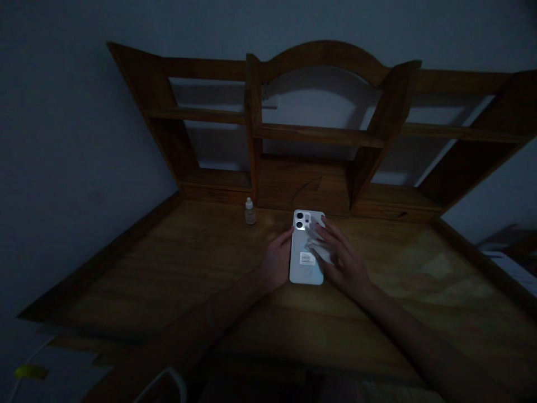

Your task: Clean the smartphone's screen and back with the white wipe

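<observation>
A white phone (298, 271) with its back and camera lenses facing up is in the middle of the wooden desk, a small printed label on its lower half. My left hand (277, 260) grips the phone along its left edge. Over the phone's right side, my right hand (344, 262) presses a crumpled whitish cloth or tissue (323, 250) against the back, its fingers bent around it. Behind and to the left of the phone stands a small clear bottle (250, 214) with a white cap.
A wooden shelf unit (319, 134) rises at the back of the desk (201, 246) against the wall. White papers (509, 268) lie beyond the desk's right edge. A yellow item on a white cable (31, 371) is at the lower left. The scene is dim.
</observation>
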`<action>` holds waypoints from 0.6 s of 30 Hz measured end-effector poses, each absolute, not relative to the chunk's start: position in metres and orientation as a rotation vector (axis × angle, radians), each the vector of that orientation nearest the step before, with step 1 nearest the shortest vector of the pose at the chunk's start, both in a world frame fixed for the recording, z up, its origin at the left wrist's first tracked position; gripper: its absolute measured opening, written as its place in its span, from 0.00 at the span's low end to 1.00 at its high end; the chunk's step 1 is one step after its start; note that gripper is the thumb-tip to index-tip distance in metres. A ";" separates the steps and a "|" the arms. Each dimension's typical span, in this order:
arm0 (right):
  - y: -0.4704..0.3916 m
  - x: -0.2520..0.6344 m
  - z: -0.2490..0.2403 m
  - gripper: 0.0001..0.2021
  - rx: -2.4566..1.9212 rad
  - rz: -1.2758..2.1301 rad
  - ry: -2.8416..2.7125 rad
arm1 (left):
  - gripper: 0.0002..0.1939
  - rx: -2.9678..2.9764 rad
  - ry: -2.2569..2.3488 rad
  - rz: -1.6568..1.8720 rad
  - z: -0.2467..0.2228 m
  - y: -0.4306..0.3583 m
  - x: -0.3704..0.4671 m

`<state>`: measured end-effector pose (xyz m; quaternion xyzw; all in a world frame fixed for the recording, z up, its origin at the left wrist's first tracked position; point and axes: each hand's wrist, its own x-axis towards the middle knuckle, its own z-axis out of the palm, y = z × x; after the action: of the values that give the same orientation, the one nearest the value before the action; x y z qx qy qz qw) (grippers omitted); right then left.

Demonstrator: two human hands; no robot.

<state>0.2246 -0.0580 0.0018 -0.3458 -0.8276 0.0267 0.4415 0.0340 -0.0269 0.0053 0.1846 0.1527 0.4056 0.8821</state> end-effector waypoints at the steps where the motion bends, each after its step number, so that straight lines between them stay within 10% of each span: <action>1: -0.057 0.224 0.002 0.30 -0.857 0.069 -2.023 | 0.20 0.384 0.330 0.835 0.006 -0.027 0.034; 18: -0.053 0.230 0.001 0.14 -0.887 -0.120 -1.836 | 0.16 0.441 0.460 0.743 -0.003 -0.028 0.033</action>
<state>0.2303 -0.0531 0.0006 -0.3702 -0.7664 -0.0500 0.5225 0.0334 -0.0276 -0.0034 0.2119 0.2211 0.3571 0.8825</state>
